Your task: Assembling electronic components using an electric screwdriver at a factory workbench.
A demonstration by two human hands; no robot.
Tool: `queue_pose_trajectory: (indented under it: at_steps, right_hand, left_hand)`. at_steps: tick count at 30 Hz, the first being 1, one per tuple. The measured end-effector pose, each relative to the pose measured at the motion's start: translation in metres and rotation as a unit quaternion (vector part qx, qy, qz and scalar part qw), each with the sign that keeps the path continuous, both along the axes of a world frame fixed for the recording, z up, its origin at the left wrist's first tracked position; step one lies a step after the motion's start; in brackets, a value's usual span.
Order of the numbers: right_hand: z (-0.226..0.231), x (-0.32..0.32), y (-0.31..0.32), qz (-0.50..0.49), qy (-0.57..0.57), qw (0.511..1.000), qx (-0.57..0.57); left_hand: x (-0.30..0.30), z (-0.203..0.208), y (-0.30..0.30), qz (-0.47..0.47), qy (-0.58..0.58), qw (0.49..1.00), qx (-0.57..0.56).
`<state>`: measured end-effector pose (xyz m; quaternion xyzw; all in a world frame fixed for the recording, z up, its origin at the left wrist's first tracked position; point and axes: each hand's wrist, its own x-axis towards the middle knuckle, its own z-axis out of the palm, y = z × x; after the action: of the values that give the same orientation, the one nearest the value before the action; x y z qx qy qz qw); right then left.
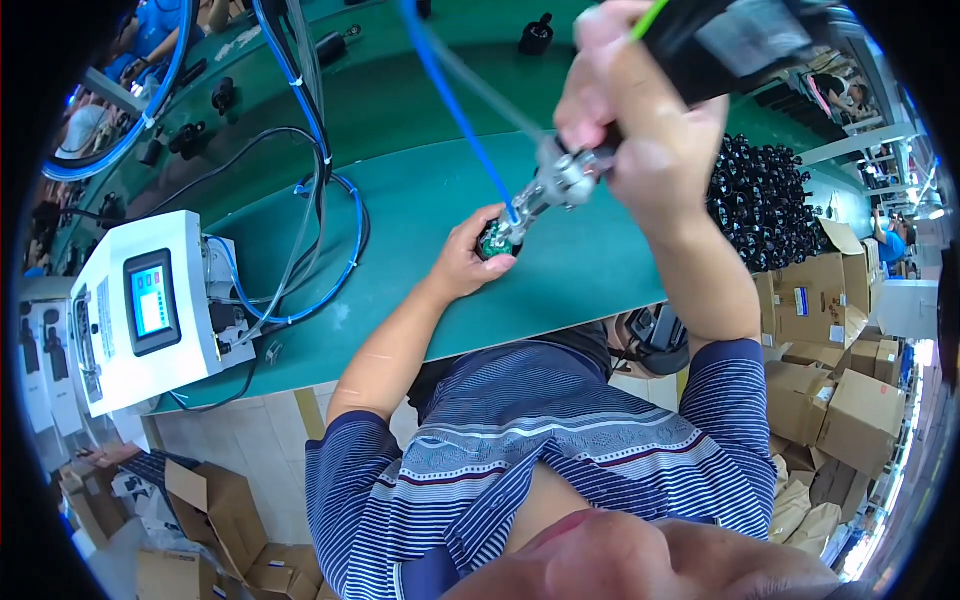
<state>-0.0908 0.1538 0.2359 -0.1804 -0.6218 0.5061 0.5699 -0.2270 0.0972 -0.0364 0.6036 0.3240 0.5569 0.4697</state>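
My right hand (655, 140) is wrapped round a powered screwdriver (565, 180) with a black body and a silver metal nose. The tool slants down to the left, and a blue hose runs to its nose. My left hand (465, 258) grips a small round black part (499, 243) with a green circuit board on its upper face. The screwdriver's tip is at the board; whether it touches a screw is too small to tell. Both hands are over the green tabletop (420, 190). My right hand is slightly blurred.
A white machine (110, 330) with a lit screen stands at the left, with coiled blue and clear hoses (355, 240) beside it. Many black parts (755, 200) are heaped at the right, above cardboard boxes (815, 300). Loose black parts (537, 35) lie on the far green surface. Other people work farther off.
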Motion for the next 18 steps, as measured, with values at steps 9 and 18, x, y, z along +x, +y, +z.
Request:
queue_pose_trajectory:
  at_steps: [9, 18]
  right_hand:
    - [-0.011, -0.005, -0.004, -0.026, 0.009, 0.999, -0.032]
    - [-0.036, -0.001, 0.004, -0.016, -0.023, 0.999, 0.033]
  left_hand:
    - [0.004, -0.007, 0.004, 0.006, -0.062, 0.996, 0.064]
    - [0.001, -0.009, 0.003, -0.001, -0.051, 0.998, 0.033]
